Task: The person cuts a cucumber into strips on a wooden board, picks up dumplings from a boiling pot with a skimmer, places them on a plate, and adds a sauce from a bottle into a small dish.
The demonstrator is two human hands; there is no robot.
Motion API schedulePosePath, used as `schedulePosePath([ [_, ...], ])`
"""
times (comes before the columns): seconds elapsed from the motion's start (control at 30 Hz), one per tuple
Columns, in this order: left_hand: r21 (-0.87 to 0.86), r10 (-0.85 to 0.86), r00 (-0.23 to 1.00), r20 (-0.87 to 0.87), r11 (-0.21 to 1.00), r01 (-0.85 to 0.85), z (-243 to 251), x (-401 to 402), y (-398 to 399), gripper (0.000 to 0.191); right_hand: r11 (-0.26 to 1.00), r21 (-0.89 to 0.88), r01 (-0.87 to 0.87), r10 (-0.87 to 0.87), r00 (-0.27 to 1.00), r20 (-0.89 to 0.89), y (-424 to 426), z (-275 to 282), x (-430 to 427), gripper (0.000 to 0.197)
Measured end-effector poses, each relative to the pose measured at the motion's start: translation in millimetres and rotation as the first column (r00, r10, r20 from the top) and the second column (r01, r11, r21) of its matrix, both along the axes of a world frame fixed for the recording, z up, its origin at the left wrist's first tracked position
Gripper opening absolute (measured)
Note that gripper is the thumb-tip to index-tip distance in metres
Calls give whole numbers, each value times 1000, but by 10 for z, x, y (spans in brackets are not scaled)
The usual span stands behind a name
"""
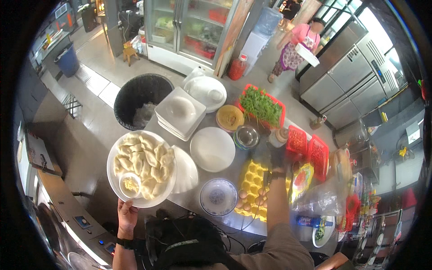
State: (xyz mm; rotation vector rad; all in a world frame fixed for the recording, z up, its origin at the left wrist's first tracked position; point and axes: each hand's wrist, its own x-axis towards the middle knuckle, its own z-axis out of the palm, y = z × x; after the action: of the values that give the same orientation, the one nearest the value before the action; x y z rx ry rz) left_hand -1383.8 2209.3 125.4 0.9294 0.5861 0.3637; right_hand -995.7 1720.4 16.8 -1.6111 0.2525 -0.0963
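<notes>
My left hand [127, 216] grips the lower rim of a round white plate [113, 190], thumb on top. Dumplings [141, 152] cover the plate, and a small white dish [122, 190] of chopped yellowish pieces, perhaps garlic, sits among them. My right arm reaches over a yellow egg tray [249, 175] that holds several brown eggs [243, 199]. At its end my right hand [277, 156] looks dark and blurred, close to a pale-topped container [278, 136]. Whether it holds that container cannot be made out.
Stacked square white dishes [180, 109], a round white plate [212, 148], a patterned bowl [218, 197] and a metal bowl [246, 136] stand on the table. Red baskets hold greens [260, 104] and chopped red food [317, 153]. A black bin [141, 91] adjoins the table. Beyond, a person [300, 47] carries a white container.
</notes>
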Motion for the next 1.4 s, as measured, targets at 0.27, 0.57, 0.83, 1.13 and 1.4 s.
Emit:
schedulePosePath([
  [0.27, -82, -32, 999, 5, 996, 33, -72, 80, 612, 49, 982, -43, -184, 188, 976, 109, 628, 1688, -870, 62],
  [0.57, -20, -236, 958, 166, 970, 242, -331, -122, 1247, 37, 590, 172, -789, 798, 536, -276, 2766, 2205, -2560, 80],
  [0.83, -61, -217, 955, 204, 970, 233, -432, -233, 1467, 34, 175, 275, -945, 934, 70, -351, 3945, 1478, -2987, 74],
  [1.13, -105, -149, 964, 221, 979, 175, -692, -423, 1622, 35, 110, 74, -991, 815, 47, -578, 4630, 1566, -3156, 65],
  [1.4, -93, -168, 962, 217, 977, 192, -861, -457, 1735, 36, 163, 175, -971, 757, 9, -654, 4901, 1422, -3104, 60],
])
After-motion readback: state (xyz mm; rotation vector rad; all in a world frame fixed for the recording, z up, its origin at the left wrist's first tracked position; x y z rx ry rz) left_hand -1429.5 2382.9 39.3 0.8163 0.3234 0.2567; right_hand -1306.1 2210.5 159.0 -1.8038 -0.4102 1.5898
